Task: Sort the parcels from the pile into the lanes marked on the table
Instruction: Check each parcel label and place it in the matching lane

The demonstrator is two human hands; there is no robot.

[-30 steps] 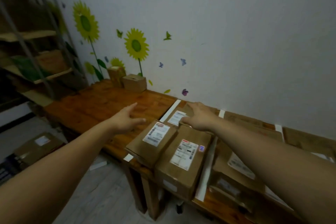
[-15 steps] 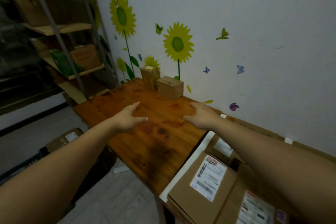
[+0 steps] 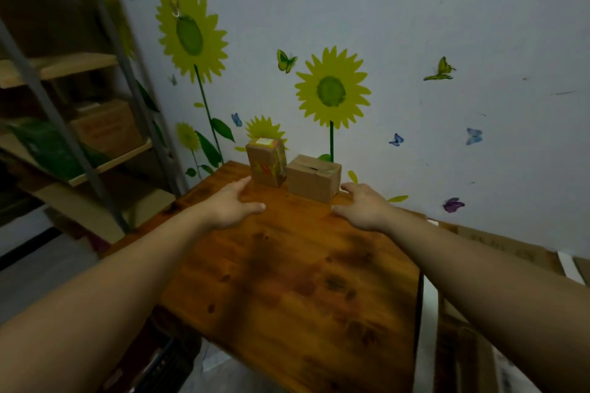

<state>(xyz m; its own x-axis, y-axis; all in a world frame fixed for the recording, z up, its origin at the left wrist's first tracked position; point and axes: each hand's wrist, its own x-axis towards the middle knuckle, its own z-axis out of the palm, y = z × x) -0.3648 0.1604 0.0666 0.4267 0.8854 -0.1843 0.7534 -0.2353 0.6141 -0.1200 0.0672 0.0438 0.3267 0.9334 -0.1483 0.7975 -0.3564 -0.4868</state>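
Just short of the pile, both hands wide and holding nothing.

Along the far edge of the bench (image 3: 287,281), against the wall (image 3: 415,25), a tall parcel (image 3: 266,163) stands upright just beside a squat parcel (image 3: 313,179). The left hand (image 3: 231,209) hovers with spread fingers next to the tall one, and the right hand (image 3: 362,209) is spread by the squat one's right end. The tall parcel looks the riskier: on its narrow base, a brush from the left fingertips could tip it toward the bench's far left corner and over the edge. Its tape looks glossy, so it may slip in a loose hold. Squeezing both parcels together between flat palms could let one pop out. No label is readable here, so choosing the wrong lane is also possible.
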